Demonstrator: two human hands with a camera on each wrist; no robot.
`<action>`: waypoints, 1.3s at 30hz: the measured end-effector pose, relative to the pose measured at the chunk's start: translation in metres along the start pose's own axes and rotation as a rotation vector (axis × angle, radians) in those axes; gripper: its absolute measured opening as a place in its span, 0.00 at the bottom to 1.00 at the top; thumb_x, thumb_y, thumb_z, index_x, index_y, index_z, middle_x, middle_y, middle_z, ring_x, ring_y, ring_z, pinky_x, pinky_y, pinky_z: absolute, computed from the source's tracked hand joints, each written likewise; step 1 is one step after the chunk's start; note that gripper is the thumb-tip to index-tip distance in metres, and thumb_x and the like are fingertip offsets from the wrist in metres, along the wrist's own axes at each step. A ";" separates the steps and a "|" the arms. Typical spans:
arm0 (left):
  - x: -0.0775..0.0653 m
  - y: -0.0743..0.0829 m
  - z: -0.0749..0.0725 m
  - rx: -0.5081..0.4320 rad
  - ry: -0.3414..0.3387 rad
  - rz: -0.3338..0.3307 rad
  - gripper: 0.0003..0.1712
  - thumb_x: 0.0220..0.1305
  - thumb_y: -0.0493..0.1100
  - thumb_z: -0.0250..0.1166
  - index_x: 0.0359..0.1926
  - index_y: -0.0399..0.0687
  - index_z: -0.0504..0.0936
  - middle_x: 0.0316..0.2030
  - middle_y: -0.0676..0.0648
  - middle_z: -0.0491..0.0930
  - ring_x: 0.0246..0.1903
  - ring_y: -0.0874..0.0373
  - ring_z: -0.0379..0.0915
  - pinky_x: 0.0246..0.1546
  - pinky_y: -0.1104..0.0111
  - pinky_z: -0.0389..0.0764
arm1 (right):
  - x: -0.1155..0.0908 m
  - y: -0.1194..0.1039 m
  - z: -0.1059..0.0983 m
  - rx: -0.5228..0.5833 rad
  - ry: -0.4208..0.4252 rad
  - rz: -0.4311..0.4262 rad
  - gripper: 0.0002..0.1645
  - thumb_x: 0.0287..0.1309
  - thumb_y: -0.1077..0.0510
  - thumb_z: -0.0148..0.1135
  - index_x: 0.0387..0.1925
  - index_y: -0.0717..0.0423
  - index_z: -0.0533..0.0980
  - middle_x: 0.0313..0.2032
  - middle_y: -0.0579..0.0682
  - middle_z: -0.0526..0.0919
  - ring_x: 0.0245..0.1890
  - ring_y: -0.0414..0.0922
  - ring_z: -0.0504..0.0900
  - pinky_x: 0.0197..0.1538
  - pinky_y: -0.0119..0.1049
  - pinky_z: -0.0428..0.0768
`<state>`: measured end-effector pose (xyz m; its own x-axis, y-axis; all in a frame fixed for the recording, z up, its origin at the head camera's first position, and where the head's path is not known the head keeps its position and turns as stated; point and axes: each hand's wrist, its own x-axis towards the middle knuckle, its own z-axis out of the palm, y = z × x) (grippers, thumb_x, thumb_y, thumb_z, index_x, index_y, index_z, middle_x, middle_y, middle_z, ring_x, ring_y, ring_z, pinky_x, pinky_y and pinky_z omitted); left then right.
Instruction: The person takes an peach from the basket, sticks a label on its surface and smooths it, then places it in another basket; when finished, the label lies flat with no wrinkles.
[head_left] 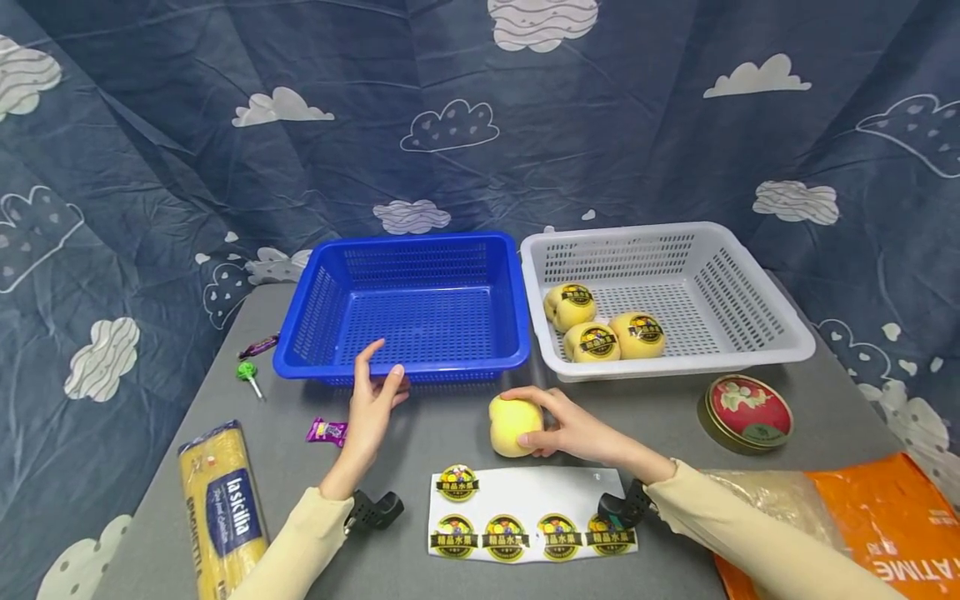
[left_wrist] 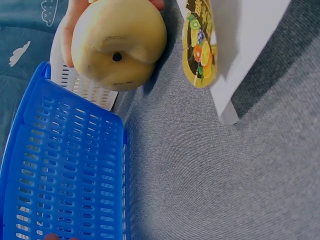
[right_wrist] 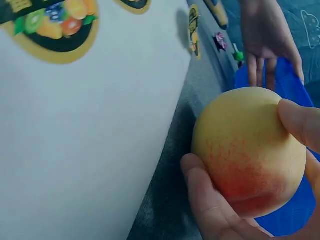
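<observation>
My right hand grips a yellow peach, fingers over its top and thumb on its near side, just beyond the sticker sheet. In the right wrist view a red blush shows on the peach; no sticker is on the sides in view. My left hand holds nothing, its fingers relaxed by the front rim of the blue basket. Round black and gold fruit stickers sit on the white sheet. Three peaches with such stickers, one a peach, lie in the white basket.
At left lie a spaghetti pack, a green lollipop, a dark purple wrapped sweet and a purple packet. A round red tin stands at right, behind an orange bag. A cloud-patterned curtain hangs behind.
</observation>
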<state>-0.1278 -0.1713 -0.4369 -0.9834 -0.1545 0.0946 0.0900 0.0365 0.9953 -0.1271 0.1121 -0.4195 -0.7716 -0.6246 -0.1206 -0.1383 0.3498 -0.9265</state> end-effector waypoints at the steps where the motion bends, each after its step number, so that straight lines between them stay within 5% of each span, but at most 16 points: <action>1: -0.001 0.004 0.000 -0.003 -0.003 -0.013 0.29 0.66 0.42 0.53 0.65 0.53 0.53 0.39 0.29 0.70 0.40 0.42 0.72 0.44 0.54 0.74 | -0.002 -0.004 0.001 -0.019 0.002 -0.006 0.34 0.53 0.61 0.62 0.61 0.53 0.62 0.45 0.65 0.58 0.27 0.52 0.77 0.29 0.49 0.78; 5: -0.002 0.011 -0.002 -0.009 -0.033 -0.043 0.30 0.66 0.42 0.52 0.66 0.53 0.51 0.41 0.28 0.68 0.39 0.45 0.72 0.45 0.52 0.73 | -0.009 -0.017 0.002 -0.075 0.025 -0.022 0.33 0.52 0.62 0.62 0.61 0.56 0.62 0.44 0.65 0.59 0.25 0.50 0.76 0.27 0.49 0.78; 10: -0.002 0.009 -0.008 -0.003 -0.148 -0.043 0.32 0.66 0.43 0.52 0.67 0.62 0.50 0.45 0.28 0.67 0.43 0.35 0.69 0.44 0.53 0.74 | -0.009 0.001 -0.002 -0.056 0.035 -0.038 0.34 0.53 0.58 0.63 0.61 0.50 0.63 0.52 0.64 0.57 0.25 0.51 0.79 0.27 0.45 0.79; 13: -0.007 0.015 -0.012 0.036 -0.266 0.011 0.34 0.65 0.39 0.52 0.67 0.61 0.49 0.45 0.30 0.67 0.41 0.41 0.73 0.41 0.54 0.75 | -0.012 0.002 -0.007 -0.029 0.043 -0.050 0.33 0.53 0.57 0.62 0.61 0.48 0.63 0.54 0.63 0.56 0.27 0.54 0.80 0.29 0.43 0.79; 19: -0.024 0.032 -0.009 0.162 -0.552 0.221 0.28 0.61 0.30 0.55 0.62 0.40 0.62 0.40 0.37 0.71 0.35 0.53 0.74 0.35 0.57 0.78 | -0.019 -0.006 -0.009 -0.009 0.097 -0.100 0.28 0.53 0.61 0.62 0.57 0.53 0.67 0.50 0.61 0.62 0.28 0.56 0.80 0.31 0.38 0.79; 24: -0.030 0.016 -0.004 0.361 -0.730 0.243 0.21 0.56 0.37 0.63 0.53 0.46 0.74 0.42 0.44 0.74 0.38 0.53 0.73 0.36 0.67 0.76 | -0.025 -0.009 0.000 -0.019 0.106 -0.220 0.20 0.51 0.66 0.62 0.48 0.58 0.71 0.43 0.56 0.73 0.29 0.47 0.79 0.33 0.36 0.78; 30: -0.036 0.002 0.008 0.600 -0.893 0.236 0.23 0.50 0.41 0.68 0.50 0.51 0.76 0.42 0.51 0.74 0.39 0.56 0.70 0.36 0.71 0.74 | -0.032 -0.004 0.016 -0.086 -0.071 -0.297 0.13 0.53 0.64 0.60 0.43 0.56 0.75 0.37 0.53 0.80 0.34 0.42 0.78 0.36 0.34 0.78; 34: -0.040 -0.001 0.013 0.738 -0.919 0.267 0.24 0.47 0.41 0.69 0.49 0.53 0.77 0.40 0.54 0.72 0.39 0.60 0.66 0.40 0.69 0.69 | -0.036 0.000 0.024 -0.171 -0.215 -0.304 0.13 0.55 0.63 0.59 0.44 0.54 0.75 0.40 0.49 0.78 0.37 0.41 0.76 0.37 0.31 0.77; 39: -0.043 -0.004 0.015 0.791 -0.918 0.299 0.24 0.44 0.39 0.69 0.47 0.54 0.77 0.38 0.57 0.71 0.41 0.63 0.64 0.45 0.66 0.68 | -0.038 0.006 0.030 -0.355 -0.258 -0.349 0.16 0.52 0.61 0.60 0.45 0.51 0.75 0.46 0.44 0.75 0.44 0.39 0.73 0.42 0.32 0.74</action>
<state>-0.0884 -0.1495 -0.4453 -0.7157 0.6965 -0.0520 0.5229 0.5837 0.6211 -0.0796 0.1166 -0.4309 -0.4715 -0.8806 0.0474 -0.5933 0.2770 -0.7558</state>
